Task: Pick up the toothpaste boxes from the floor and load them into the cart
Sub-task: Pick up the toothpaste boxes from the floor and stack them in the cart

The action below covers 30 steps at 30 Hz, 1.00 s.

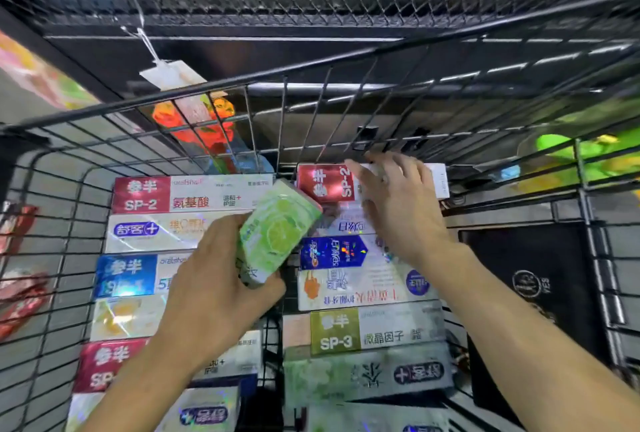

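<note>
Cardboard, light, stiff, glossy: green toothpaste box (278,230) over cart (55,223), your left hand (221,279) clamped round lower end. Grip long flat faces; corners crush. Right hand (398,209) fingers spread flat on red SP-2 box (325,183).

1. A black wire cart (52,209) holds two columns of toothpaste boxes lying flat, side by side.
2. The left hand (214,279) grips a green box (277,234), tilted above the gap between the columns.
3. The right hand (398,209), fingers spread, rests on a red-and-white box (325,183) at the far end of the right column.
4. A white tag (169,73) hangs beyond the cart's far wall.
</note>
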Available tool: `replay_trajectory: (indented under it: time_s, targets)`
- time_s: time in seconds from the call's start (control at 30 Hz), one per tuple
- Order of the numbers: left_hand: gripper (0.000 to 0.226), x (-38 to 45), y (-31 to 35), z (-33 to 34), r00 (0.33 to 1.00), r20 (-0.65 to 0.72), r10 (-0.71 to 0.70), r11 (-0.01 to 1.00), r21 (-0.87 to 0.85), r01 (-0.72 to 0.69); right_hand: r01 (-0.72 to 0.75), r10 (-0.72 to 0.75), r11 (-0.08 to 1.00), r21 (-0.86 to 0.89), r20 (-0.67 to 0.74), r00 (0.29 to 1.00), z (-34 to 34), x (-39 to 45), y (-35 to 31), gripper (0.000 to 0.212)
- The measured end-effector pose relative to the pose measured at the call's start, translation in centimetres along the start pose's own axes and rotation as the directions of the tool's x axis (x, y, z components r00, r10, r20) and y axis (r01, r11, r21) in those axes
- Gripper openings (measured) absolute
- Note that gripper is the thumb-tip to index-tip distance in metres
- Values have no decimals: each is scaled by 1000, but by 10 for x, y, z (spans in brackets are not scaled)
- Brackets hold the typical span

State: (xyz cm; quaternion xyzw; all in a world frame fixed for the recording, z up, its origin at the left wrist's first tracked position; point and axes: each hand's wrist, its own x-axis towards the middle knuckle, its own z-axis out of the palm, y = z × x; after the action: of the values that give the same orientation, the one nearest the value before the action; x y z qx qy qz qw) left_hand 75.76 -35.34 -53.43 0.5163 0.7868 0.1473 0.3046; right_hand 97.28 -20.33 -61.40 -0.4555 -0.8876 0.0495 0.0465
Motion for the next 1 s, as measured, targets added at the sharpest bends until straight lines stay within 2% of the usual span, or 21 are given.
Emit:
replay_trajectory:
  time_s: [0.07,0.17,0.23,0.3,0.37,0.4,0.47,0.53,0.63,0.7,0.77,0.9,1.0]
  targets:
    - [72,4,6,3,992,48,113,982,146,-119,-27,31,995,91,-45,999,-4,-9,6,62]
    - [78,15,19,13,953,184,241,900,326,-290,-152,189,945,289,-103,977,-16,-27,22,41]
    - [78,26,32,25,903,276,328,808,414,-420,-284,351,816,503,-42,936,-27,-36,38,26]
    - [76,36,53,42,834,358,420,694,465,-549,-396,463,607,689,99,881,-35,-40,54,17]
    - [76,45,75,60,793,440,421,635,481,-604,-420,507,414,808,179,843,-44,-42,65,12]
    - [76,50,85,68,780,465,418,611,492,-621,-420,518,384,822,185,835,-49,-43,68,12]
    - [76,60,98,86,765,452,459,555,527,-644,-415,516,479,773,134,846,-57,-46,74,14]
    - [76,73,98,103,750,417,513,491,574,-655,-387,458,653,651,69,886,-61,-53,78,26]
    - [70,82,86,118,735,269,622,472,620,-626,-309,358,813,493,-6,934,-63,-62,81,31]
    - [67,85,75,123,700,170,694,502,583,-639,-272,314,857,439,-26,949,-61,-66,81,33]
    - [69,86,66,123,695,114,710,524,574,-629,-264,294,874,408,-10,956,-60,-67,79,34]
    - [69,88,51,116,730,164,663,509,616,-601,-252,267,890,379,12,964,-58,-70,75,32]
    - [68,95,52,115,732,224,643,479,629,-613,-230,232,915,331,33,972,-58,-72,71,40]
